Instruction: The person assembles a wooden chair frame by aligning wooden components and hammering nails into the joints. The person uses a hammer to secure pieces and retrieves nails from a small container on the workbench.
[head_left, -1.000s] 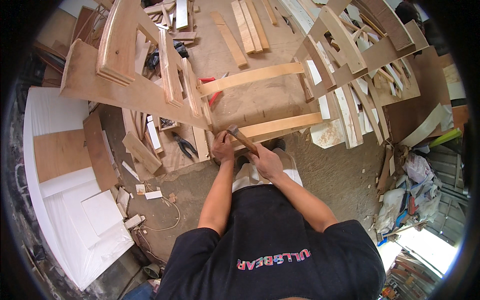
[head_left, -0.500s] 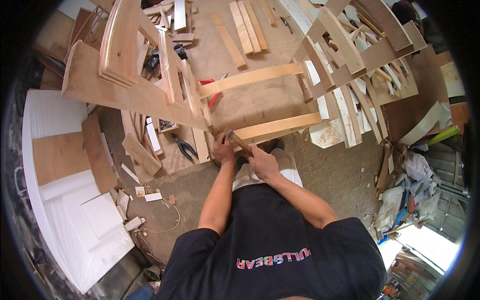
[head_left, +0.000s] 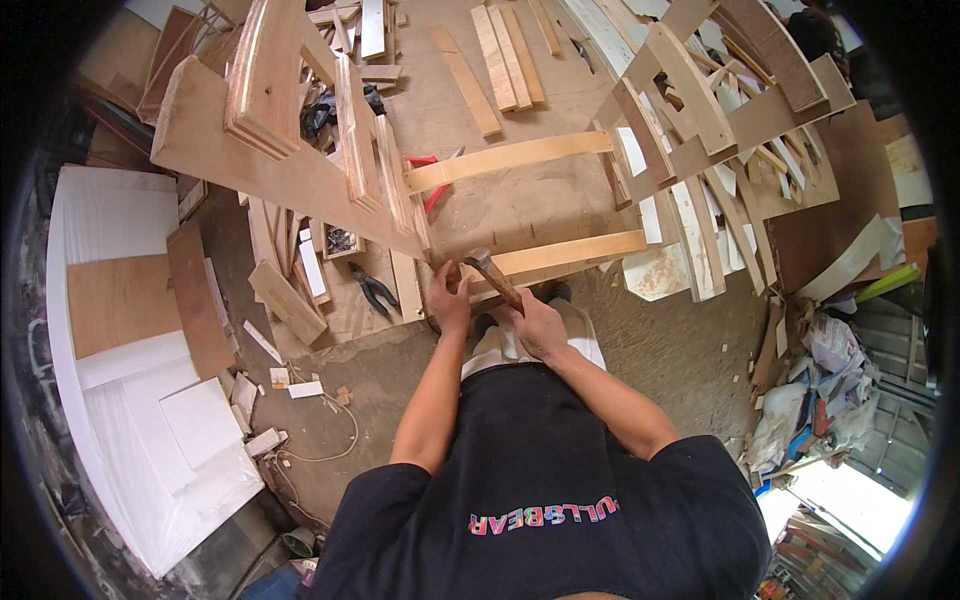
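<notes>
My right hand is wrapped round the wooden handle of a hammer. The hammer's head is raised, pointing up and left, close to my left hand. That hand is closed in a pinch at the left end of the near wooden crosspiece; whatever the fingertips hold is too small to make out. This crosspiece and a farther curved one span between the left plywood side panel and the right plywood side panel of an upright wooden frame.
Black-handled pliers lie by the panel's left foot. A red-handled tool lies behind the near crosspiece. Loose wood strips rest farther back. White wrapped sheets stand at left, plastic bags at right. Offcuts and a cord litter the floor.
The hammer's head has risen slightly and swung away from the left hand, while the right hand has shifted a little right. My left hand stays at the crosspiece's end.
</notes>
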